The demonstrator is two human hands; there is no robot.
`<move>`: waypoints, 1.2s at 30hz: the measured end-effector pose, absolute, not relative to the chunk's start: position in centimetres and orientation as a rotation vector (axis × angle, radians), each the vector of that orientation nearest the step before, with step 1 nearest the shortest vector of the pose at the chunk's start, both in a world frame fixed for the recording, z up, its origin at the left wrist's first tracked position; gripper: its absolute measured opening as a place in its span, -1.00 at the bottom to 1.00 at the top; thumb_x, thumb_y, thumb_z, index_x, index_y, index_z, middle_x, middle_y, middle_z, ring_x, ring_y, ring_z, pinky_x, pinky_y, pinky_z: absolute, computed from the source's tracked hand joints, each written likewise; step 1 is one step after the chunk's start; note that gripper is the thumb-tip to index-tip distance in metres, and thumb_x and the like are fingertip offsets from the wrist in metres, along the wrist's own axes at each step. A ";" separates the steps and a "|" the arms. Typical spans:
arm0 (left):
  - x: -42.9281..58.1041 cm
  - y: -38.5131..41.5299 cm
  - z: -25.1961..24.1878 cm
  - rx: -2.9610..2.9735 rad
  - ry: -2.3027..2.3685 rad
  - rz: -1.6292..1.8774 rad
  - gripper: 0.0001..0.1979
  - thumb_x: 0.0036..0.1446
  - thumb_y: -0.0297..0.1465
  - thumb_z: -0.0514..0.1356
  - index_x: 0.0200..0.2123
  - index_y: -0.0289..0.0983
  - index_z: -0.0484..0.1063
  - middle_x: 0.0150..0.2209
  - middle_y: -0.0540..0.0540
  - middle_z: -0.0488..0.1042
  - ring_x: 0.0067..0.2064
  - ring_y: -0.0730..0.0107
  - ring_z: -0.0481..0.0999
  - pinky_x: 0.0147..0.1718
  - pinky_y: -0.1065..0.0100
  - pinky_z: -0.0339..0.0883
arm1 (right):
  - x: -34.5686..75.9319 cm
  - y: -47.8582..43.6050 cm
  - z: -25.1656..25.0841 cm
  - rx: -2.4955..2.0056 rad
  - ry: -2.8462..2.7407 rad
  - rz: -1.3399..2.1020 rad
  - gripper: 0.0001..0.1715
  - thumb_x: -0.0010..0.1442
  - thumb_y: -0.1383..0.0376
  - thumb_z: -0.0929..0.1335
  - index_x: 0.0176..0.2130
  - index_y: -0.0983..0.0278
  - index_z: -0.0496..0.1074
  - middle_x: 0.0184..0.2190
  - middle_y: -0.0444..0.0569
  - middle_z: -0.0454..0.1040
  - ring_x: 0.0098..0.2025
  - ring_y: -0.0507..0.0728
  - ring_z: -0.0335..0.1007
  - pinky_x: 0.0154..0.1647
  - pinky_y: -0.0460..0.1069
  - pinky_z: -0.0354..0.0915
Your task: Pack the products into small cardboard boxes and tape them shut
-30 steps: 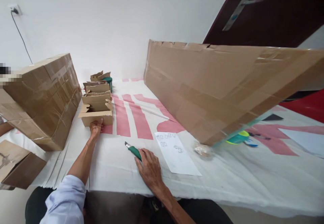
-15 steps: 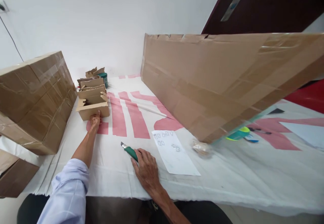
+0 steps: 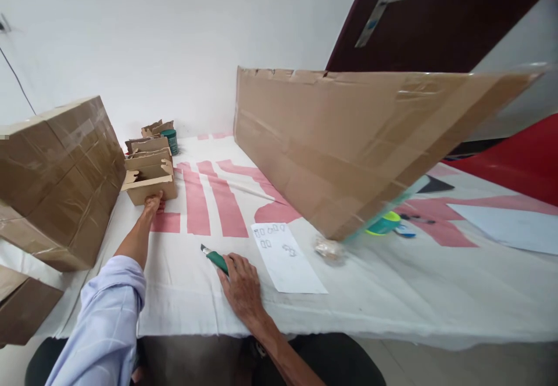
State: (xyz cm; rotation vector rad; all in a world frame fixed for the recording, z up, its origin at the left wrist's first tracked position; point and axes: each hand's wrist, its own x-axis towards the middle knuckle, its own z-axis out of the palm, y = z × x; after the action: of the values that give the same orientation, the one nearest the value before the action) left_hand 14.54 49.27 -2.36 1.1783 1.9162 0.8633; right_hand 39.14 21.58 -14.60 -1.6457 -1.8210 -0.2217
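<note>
My left hand (image 3: 154, 202) reaches out to the front wall of a small open cardboard box (image 3: 153, 189), its thumb against the wall and its other fingers curled low at the side. Behind that box, more small cardboard boxes (image 3: 150, 143) stand in a row. A green utility knife (image 3: 217, 260), blade end pointing to the far left, is under the fingers of my right hand (image 3: 243, 288), which rests closed around its handle on the white cloth. Beside this hand lies a sheet of paper (image 3: 291, 264) with small drawn shapes.
A large taped carton (image 3: 65, 171) stands on the left, and a big cardboard panel or box (image 3: 331, 142) slants across the right. A green tub (image 3: 170, 140) is near the wall. A tape roll (image 3: 383, 223) and a clear plastic-wrapped bundle (image 3: 329, 249) lie to the right.
The camera view has turned slightly right, so everything sits further left in the picture. Both hands keep the same places, at the box and on the knife.
</note>
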 end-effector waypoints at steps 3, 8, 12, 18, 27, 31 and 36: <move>13.9 48.1 -1.0 1.220 1.836 0.788 -0.58 0.42 -0.21 0.31 0.23 -0.26 0.46 0.20 -0.24 0.51 0.11 0.08 0.60 0.07 -0.03 0.58 | 38.9 21.7 -14.2 -1.663 -1.806 -0.204 -0.72 0.39 0.37 0.38 0.08 0.25 0.47 0.03 0.11 0.58 0.07 0.28 0.43 0.08 0.14 0.26; 13.7 44.2 1.7 1.413 1.688 0.738 -0.58 0.42 -0.21 0.30 0.24 -0.26 0.46 0.21 -0.24 0.51 0.12 0.08 0.59 0.07 -0.03 0.58 | 38.9 22.0 -14.1 -1.675 -1.816 -0.192 -0.76 0.38 0.38 0.34 0.03 0.25 0.48 0.01 0.11 0.59 0.04 0.28 0.42 0.05 0.14 0.26; 13.9 37.6 1.3 1.615 1.519 0.724 -0.67 0.39 -0.23 0.34 0.10 -0.31 0.54 0.08 -0.18 0.59 0.04 0.11 0.63 0.02 0.03 0.60 | 39.6 21.3 -15.0 -1.630 -1.820 -0.180 -0.76 0.38 0.31 0.31 0.00 0.26 0.50 -0.01 0.15 0.59 0.03 0.31 0.43 0.01 0.14 0.27; 11.4 24.3 -1.3 1.843 1.376 0.738 -0.72 0.01 -0.38 0.53 -0.17 -0.24 0.70 -0.08 -0.17 0.73 -0.01 0.06 0.69 0.06 0.18 0.52 | 40.6 20.7 -16.6 -1.604 -1.873 -0.126 -0.67 0.37 0.21 0.27 0.00 0.27 0.50 0.01 0.24 0.58 0.02 0.38 0.43 -0.05 0.20 0.30; 3.6 10.4 -3.9 1.828 1.725 0.865 -0.72 0.21 -0.33 0.37 -0.01 -0.16 0.65 0.07 -0.22 0.68 0.18 -0.01 0.62 0.28 0.02 0.41 | 40.9 20.4 -17.4 -1.557 -1.872 -0.115 -0.64 0.36 0.18 0.24 0.00 0.26 0.50 -0.01 0.27 0.57 0.04 0.43 0.41 -0.01 0.26 0.32; 1.6 7.2 -6.0 1.749 1.897 0.927 -0.79 0.20 -0.32 0.33 -0.09 -0.14 0.66 0.02 -0.24 0.69 0.16 -0.07 0.64 0.26 -0.04 0.45 | 40.6 20.2 -16.5 -1.574 -1.842 -0.069 -0.67 0.34 0.20 0.26 -0.03 0.26 0.49 -0.07 0.25 0.55 0.00 0.40 0.38 0.03 0.24 0.31; -1.7 4.8 -7.8 1.719 2.179 1.187 -0.78 0.15 -0.25 0.29 -0.15 -0.12 0.66 0.01 -0.22 0.69 0.15 -0.12 0.63 0.26 -0.11 0.47 | 40.4 20.2 -15.2 -1.611 -1.832 -0.005 -0.72 0.36 0.22 0.26 -0.06 0.28 0.48 -0.09 0.21 0.54 0.00 0.34 0.35 0.07 0.18 0.29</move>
State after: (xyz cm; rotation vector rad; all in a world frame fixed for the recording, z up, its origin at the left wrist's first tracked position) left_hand -1.71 4.78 -7.75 1.7189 2.1794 1.1872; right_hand 40.38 20.19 -15.17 -1.6110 -1.8316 -0.0055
